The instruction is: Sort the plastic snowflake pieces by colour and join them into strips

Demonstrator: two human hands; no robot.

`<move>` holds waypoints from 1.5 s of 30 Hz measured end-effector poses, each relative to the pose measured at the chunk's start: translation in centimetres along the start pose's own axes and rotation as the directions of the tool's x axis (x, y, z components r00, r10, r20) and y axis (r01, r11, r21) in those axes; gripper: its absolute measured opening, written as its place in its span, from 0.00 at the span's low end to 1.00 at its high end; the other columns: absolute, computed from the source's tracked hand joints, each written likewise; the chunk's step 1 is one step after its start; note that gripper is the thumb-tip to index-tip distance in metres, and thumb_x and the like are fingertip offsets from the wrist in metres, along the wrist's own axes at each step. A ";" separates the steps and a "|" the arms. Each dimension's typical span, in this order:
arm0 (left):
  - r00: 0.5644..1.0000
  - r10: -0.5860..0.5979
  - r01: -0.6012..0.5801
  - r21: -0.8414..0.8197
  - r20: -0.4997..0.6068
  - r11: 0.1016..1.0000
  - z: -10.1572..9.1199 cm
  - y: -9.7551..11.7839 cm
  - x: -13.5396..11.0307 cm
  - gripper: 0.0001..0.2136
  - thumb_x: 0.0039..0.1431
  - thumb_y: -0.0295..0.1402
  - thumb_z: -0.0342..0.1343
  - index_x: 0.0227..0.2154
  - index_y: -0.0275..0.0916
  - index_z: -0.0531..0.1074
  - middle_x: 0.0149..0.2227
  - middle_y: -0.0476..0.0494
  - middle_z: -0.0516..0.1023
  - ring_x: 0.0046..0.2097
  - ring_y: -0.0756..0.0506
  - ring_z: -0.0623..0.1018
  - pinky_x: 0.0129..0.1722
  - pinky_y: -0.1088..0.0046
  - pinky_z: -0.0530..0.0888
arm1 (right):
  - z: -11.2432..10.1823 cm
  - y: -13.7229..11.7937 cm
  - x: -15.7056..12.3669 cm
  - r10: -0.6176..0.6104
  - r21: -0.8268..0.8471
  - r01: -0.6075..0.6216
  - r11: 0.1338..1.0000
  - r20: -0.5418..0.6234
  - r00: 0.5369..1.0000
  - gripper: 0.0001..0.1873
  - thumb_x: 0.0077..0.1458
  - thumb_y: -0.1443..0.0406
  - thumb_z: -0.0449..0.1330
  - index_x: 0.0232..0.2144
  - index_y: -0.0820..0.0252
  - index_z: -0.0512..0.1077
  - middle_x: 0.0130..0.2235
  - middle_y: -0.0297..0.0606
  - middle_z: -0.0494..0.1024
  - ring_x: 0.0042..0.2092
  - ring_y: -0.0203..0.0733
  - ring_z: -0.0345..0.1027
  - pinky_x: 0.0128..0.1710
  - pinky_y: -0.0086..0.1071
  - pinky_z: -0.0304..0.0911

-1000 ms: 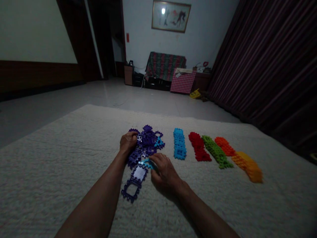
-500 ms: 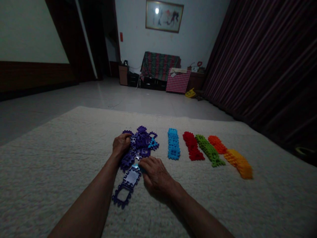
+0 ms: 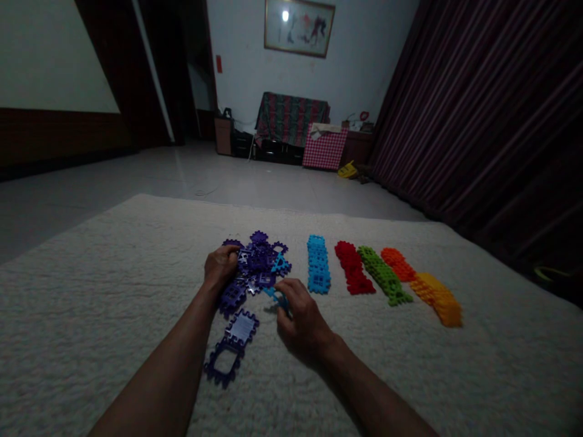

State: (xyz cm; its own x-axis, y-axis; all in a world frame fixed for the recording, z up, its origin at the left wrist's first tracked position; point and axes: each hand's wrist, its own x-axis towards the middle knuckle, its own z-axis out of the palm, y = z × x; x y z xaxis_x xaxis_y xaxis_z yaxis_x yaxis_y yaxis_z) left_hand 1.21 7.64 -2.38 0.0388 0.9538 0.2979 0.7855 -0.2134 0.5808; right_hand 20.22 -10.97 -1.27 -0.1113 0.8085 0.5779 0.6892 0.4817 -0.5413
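The right hand (image 3: 301,311) pinches a blue piece (image 3: 271,293); the left hand (image 3: 220,266) touches purple pieces (image 3: 259,260); its grip I cannot tell.

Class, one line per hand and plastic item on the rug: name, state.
Heap of purple toothed plastic pieces: jumbled
Light-blue triangular plastic piece: atop the heap
Left hand: touching the heap
Right hand: closed on another light-blue plastic piece
Pair of purple square plastic pieces: lying flat
Light-blue plastic row: aligned
Red plastic row: aligned
Green plastic row: aligned
Orange plastic row: aligned
Yellow plastic row: aligned
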 end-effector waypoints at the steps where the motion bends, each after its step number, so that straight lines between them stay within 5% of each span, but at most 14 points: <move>1: 1.000 0.003 -0.003 -0.004 0.000 1.000 0.0 0.0 0.0 0.17 0.57 0.32 0.49 0.43 0.46 0.81 0.45 0.51 0.83 0.46 0.45 0.81 0.49 0.73 0.75 | -0.5 0.6 0.0 -0.002 -0.035 0.001 0.999 -0.035 0.999 0.30 0.44 0.79 0.53 0.52 0.59 0.67 0.50 0.46 0.71 0.53 0.46 0.64 0.55 0.43 0.64; 10: 1.000 -0.009 0.009 -0.007 0.004 1.000 -0.2 0.3 -0.1 0.17 0.57 0.32 0.49 0.43 0.45 0.81 0.45 0.49 0.83 0.47 0.44 0.80 0.50 0.71 0.74 | -5.4 5.7 -1.7 -0.029 -0.368 -0.017 0.930 -0.119 0.992 0.30 0.44 0.78 0.52 0.51 0.62 0.68 0.50 0.48 0.74 0.51 0.51 0.66 0.53 0.48 0.64; 29: 1.000 -0.014 0.014 -0.007 0.003 1.000 -0.1 0.3 -0.1 0.17 0.56 0.32 0.49 0.43 0.46 0.81 0.46 0.50 0.83 0.47 0.44 0.80 0.50 0.72 0.75 | -5.4 5.1 -1.8 0.030 -0.491 -0.088 0.867 -0.124 0.992 0.29 0.44 0.74 0.53 0.51 0.61 0.66 0.52 0.47 0.72 0.56 0.52 0.61 0.59 0.51 0.50; 40: 1.000 -0.002 0.002 0.000 0.004 1.000 -0.4 0.6 -0.2 0.17 0.57 0.32 0.48 0.43 0.45 0.81 0.46 0.50 0.82 0.47 0.45 0.80 0.50 0.73 0.74 | -5.7 4.8 -1.8 0.040 -0.515 -0.111 0.850 -0.147 0.988 0.24 0.48 0.70 0.57 0.50 0.59 0.66 0.49 0.46 0.72 0.54 0.54 0.63 0.57 0.52 0.52; 45: 1.000 0.011 -0.011 -0.003 0.000 1.000 -0.3 0.4 -0.2 0.17 0.58 0.32 0.48 0.43 0.46 0.80 0.47 0.51 0.82 0.49 0.46 0.80 0.52 0.74 0.73 | -5.1 4.4 -0.8 -0.070 -0.421 -0.015 0.907 -0.184 0.980 0.22 0.51 0.70 0.56 0.50 0.57 0.68 0.49 0.45 0.72 0.52 0.52 0.65 0.54 0.49 0.60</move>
State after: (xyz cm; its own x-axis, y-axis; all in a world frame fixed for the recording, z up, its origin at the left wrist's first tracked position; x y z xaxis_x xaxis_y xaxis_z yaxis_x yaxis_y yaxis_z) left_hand 1.35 7.26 -1.98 0.0477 0.9513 0.3046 0.7829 -0.2250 0.5800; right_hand 26.96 -11.26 -1.01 -0.0253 0.6969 0.7167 0.9280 0.2830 -0.2425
